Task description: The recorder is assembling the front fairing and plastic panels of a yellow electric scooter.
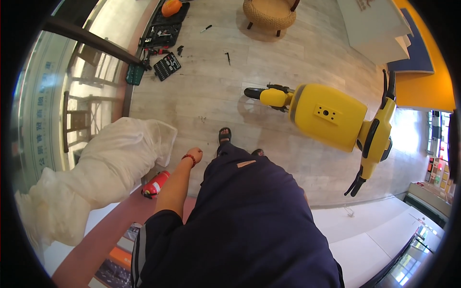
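My left hand [195,154], with a red bead bracelet at the wrist, hangs beside my dark clothing with its fingers curled; whether anything is inside is hidden. It is nearest a white plastic-wrapped bundle [110,158] and a red fire extinguisher [156,182] lying at the left. A sliver of my right arm shows past my body; the hand is hidden. To my front right stands a yellow scooter [324,115] with black handlebar grips, a little away from my sandalled feet.
An open black tool case [162,33], an orange object [171,7], a socket set [167,66] and several loose tools lie along the left wall. A woven chair [269,12] is at the far side. White panels [370,29] and an orange-yellow display [432,86] stand at the right.
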Motion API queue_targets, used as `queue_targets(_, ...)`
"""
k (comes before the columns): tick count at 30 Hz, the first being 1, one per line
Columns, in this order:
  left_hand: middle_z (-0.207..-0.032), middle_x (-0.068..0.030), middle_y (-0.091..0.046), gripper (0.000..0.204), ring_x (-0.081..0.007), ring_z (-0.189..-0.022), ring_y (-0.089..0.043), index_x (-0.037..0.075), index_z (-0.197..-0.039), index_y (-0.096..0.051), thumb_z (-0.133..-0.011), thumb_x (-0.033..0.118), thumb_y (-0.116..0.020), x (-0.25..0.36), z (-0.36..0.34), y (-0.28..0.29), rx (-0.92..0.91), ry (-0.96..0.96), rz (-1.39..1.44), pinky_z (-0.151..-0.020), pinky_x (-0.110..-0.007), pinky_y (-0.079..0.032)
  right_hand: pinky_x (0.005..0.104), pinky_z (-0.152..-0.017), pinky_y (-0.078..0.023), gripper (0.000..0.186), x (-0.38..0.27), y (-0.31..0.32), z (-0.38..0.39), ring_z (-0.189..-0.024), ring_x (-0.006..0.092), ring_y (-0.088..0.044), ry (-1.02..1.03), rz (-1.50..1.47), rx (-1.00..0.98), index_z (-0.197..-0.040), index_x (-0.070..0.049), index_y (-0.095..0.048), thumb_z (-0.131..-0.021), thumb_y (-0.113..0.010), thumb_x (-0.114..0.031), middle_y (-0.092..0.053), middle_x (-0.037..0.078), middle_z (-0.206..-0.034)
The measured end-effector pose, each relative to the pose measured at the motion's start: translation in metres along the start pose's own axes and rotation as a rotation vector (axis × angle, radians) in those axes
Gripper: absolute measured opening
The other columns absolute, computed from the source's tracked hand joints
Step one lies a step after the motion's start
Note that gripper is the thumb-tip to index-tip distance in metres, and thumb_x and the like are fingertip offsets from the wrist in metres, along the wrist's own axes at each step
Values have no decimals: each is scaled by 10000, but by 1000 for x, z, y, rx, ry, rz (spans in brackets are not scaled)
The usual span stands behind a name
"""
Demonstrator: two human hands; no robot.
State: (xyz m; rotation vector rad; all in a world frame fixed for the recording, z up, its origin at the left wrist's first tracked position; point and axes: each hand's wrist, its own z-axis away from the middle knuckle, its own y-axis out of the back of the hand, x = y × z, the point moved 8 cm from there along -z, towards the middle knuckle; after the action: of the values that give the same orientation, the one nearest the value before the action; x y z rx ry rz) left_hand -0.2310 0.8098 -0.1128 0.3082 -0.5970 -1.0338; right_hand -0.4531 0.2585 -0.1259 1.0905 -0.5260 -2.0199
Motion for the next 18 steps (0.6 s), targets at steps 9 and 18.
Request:
queue_targets(9, -1059, -159, -570, 329, -303, -1007, -528, 47, -1015, -598, -794, 228, -434, -46, 22, -49, -93, 126, 107, -882, -367, -400, 346, -784, -448, 291, -1, -4, 18, -905, 304, -569, 46, -61, -196, -945, 13, -596, -758, -471, -172, -606, 166, -937)
queue_targets(18, -1032, -167, -580, 338, -305, -1002, -530, 48, -1031, -592, -789, 220, -430, -41, 32, -70, -101, 105, 180, -877, -359, -400, 335, -650, -459, 351, -29, 42, 4, -794, 217, -578, -497, -476, -149, -1083, -8, -511, -814, -460, -227, -582, 139, -953)
